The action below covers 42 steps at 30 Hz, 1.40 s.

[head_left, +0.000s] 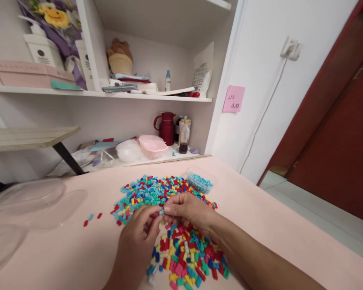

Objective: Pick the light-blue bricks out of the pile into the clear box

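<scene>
Fingers nearly closed: a small light-blue plastic brick (161,212) is being pinched between left hand (135,237) and right hand (189,209), over heaped multicoloured bricks (151,192), a clear plastic tub (213,178) set towards the far edge of the pale-pink bench (266,213). Fine fingertip control seems called for.

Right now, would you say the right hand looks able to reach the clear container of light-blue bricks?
Probably yes: the container sits just beyond the right hand, with only low, loose bricks between, though its fingers are at a small blue brick.
</scene>
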Motion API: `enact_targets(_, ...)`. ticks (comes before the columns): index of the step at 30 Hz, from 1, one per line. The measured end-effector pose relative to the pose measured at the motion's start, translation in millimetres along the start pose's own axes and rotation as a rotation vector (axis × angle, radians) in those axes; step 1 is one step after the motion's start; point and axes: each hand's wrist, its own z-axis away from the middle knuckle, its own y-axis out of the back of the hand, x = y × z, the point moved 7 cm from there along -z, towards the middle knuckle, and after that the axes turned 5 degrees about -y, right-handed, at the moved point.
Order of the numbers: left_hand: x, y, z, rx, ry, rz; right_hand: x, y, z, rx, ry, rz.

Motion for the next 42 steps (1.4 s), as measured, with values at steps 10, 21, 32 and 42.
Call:
enact_targets(10,-6.5,5.6,0.2,0.072,0.158,0.046,-12.2,-2.6,1.2,0.080,0.142,-0.079)
enact_targets(21,-3.8,7.1,1.8,0.075,0.170,0.037,-22.5,-9.2,9.9,0.228,0.321,0.317)
enact_targets(32,-11.5,8.2,3.8,0.107,0.208,-0.055,-29.4,-8.9,15.1,0.288,0.388,0.428)
enact_targets(42,-4.5,8.4,2.3,0.092,0.125,-0.082,-29.1,-11.9,14.0,0.265,0.390,0.434)
